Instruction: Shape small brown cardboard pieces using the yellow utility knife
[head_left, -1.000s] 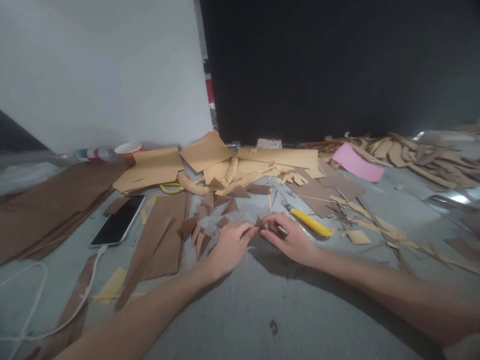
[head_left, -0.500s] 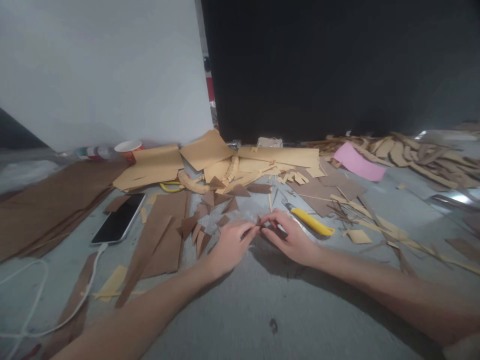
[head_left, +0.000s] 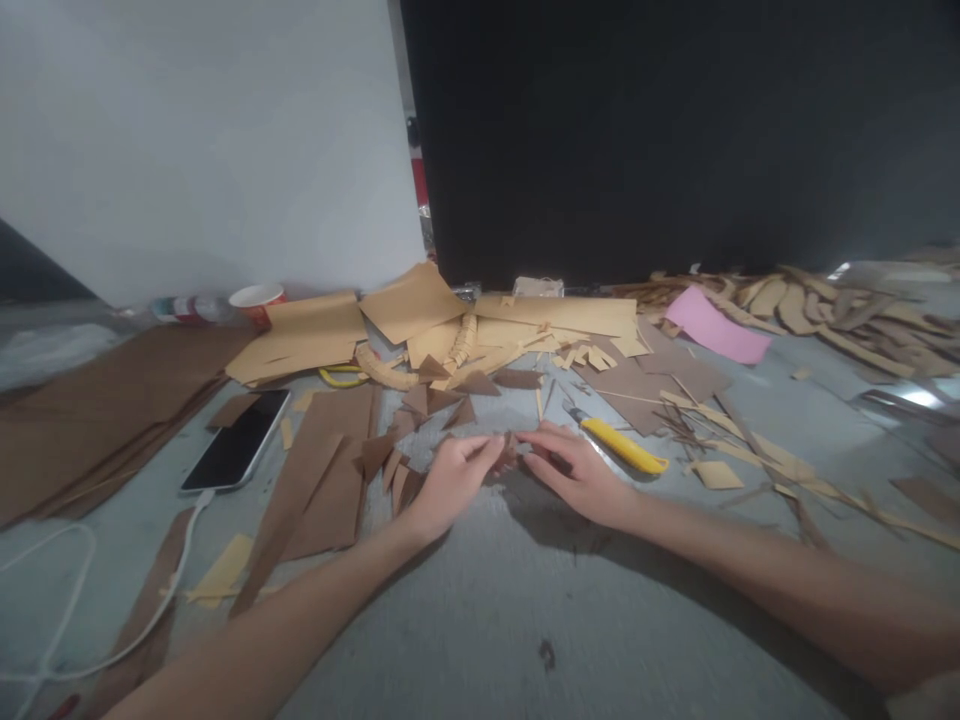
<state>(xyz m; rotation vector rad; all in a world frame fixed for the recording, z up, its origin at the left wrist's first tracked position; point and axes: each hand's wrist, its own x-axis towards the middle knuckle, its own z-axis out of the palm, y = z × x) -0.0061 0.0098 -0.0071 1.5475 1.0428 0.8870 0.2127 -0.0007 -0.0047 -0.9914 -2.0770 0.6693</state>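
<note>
The left hand point(head_left: 450, 487) pinches a small brown piece point(head_left: 511, 450) of thin, matte sheet, located between both hands just above the grey counter point(head_left: 480, 630). The fingertips of the right hand point(head_left: 581, 480) meet the opposite edge; whether they clamp it cannot be told. Flat brown triangles point(head_left: 377, 456) with sharp points lie beyond the left hand. A yellow, smooth-handled cutter point(head_left: 630, 447) lies beside the right hand. Farther back sits a curved, ribbed tan strip point(head_left: 388, 371).
</note>
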